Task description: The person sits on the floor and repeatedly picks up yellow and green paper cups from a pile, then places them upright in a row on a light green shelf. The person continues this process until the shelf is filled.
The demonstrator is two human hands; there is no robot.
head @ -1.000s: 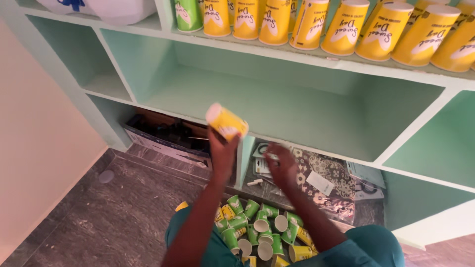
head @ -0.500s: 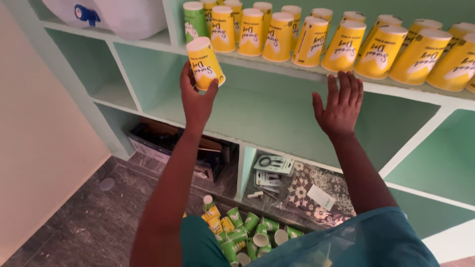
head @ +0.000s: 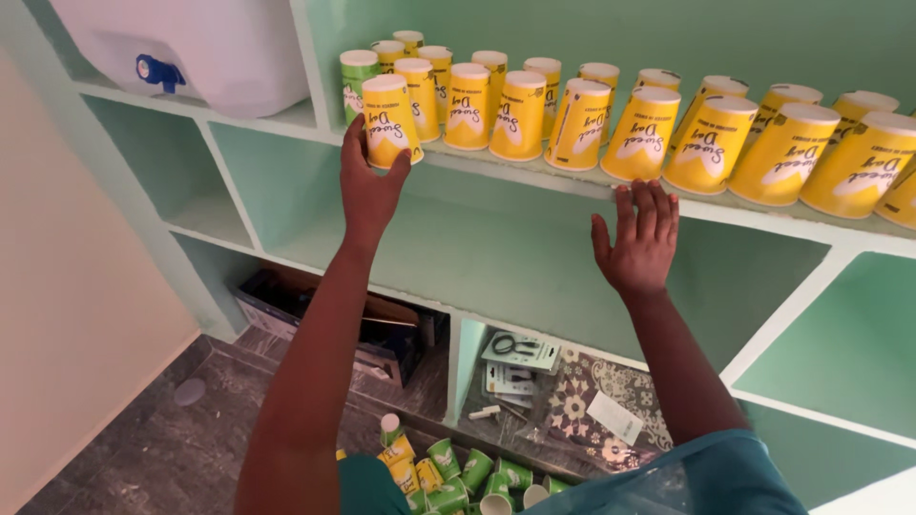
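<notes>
Head view: the left hand (head: 367, 186), upper left of centre, is wrapped around a yellow cup (head: 388, 121), fingers behind and thumb in front, at the front edge of the pale green shelf (head: 534, 176). The cup stands upside down at the left end of the front row, its base touching or just above the shelf edge; I cannot tell which. Half a second earlier this cup was tilted in the air in front of the shelf; it is now upright and level with the row. A green cup (head: 357, 81) stands just behind it.

The right hand (head: 637, 243), in the middle of the frame, is spread flat, holding nothing, with its fingertips resting on the shelf edge below the row of yellow cups (head: 711, 143). Earlier it hovered open just under that edge.

A white water container (head: 219, 48) with a blue tap sits at upper left. Along the bottom edge, loose green and yellow cups (head: 448, 467) lie in a heap on the floor, and flat packets (head: 520, 367) rest in a low compartment just right of centre.
</notes>
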